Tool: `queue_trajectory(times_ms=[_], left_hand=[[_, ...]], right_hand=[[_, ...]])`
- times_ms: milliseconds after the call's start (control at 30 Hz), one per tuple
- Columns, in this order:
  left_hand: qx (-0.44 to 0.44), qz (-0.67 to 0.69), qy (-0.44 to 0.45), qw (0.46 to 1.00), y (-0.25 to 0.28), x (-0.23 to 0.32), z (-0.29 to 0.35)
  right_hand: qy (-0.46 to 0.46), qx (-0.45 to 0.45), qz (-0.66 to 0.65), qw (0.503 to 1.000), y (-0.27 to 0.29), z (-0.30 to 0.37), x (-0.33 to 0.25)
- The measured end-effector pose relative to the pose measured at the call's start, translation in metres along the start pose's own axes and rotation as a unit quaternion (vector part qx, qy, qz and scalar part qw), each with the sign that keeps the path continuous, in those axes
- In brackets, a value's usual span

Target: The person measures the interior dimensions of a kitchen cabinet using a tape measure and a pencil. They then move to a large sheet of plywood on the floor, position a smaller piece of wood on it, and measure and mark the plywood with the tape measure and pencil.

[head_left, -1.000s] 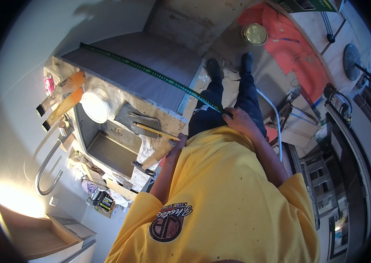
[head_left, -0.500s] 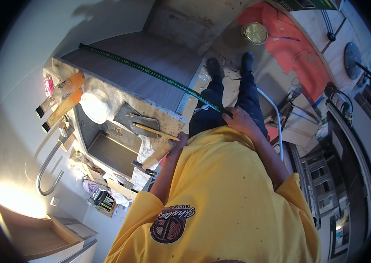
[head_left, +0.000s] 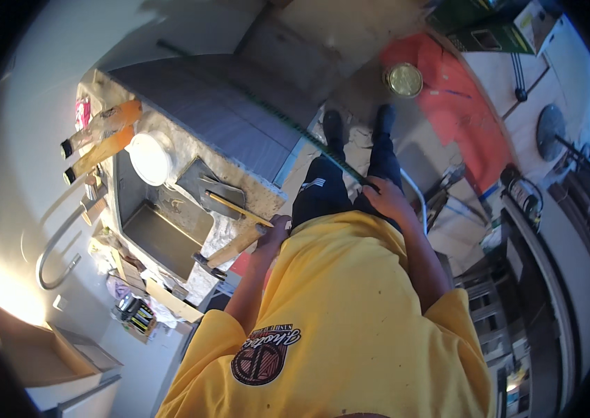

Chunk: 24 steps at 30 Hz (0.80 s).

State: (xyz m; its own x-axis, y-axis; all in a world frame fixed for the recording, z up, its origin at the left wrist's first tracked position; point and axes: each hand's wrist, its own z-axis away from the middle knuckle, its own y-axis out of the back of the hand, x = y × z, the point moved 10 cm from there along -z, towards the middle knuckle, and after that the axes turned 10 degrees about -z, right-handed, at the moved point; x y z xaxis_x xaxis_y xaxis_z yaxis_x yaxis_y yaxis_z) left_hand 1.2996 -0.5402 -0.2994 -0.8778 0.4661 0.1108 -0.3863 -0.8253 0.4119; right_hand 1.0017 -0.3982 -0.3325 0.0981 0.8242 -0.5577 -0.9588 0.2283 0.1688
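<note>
A long dark-green tape measure (head_left: 305, 134) stretches from my right hand (head_left: 383, 198) across the front of a dark wood-grain panel (head_left: 218, 104). That hand is closed around its near end at my thigh; the case is mostly hidden. My left hand (head_left: 275, 235) is by the countertop's front edge, closed on the wooden handle of a hammer (head_left: 238, 248) whose head points toward the sink. A yellow pencil (head_left: 236, 207) reaches from the same hand over a flat dark grey piece (head_left: 201, 180); the fingers hide its end. The tape's far part is blurred.
The worn countertop (head_left: 259, 202) bears a white round tub (head_left: 150, 159), orange-handled tools (head_left: 103, 139) and a sink (head_left: 162, 233) with a curved faucet (head_left: 44, 261). A gold tin (head_left: 404, 80) stands near red floor sheeting (head_left: 466, 129). A pale hose (head_left: 417, 191) runs beside my leg.
The tape's far end has risen off the panel's far corner and swung right. My view has shifted a little. Both hands keep their holds.
</note>
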Motion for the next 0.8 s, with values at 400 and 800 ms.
queue_trajectory(times_ms=[400, 800], left_hand=[[0.189, 0.176, -0.158, 0.953, 0.094, 0.194, 0.013], [0.29, 0.122, -0.271, 0.91, 0.174, 0.305, -0.04]], right_hand=[[-0.097, -0.023, 0.182, 0.978, 0.182, 0.05, 0.015], [-0.099, 0.071, 0.435, 0.892, 0.258, 0.05, -0.151]])
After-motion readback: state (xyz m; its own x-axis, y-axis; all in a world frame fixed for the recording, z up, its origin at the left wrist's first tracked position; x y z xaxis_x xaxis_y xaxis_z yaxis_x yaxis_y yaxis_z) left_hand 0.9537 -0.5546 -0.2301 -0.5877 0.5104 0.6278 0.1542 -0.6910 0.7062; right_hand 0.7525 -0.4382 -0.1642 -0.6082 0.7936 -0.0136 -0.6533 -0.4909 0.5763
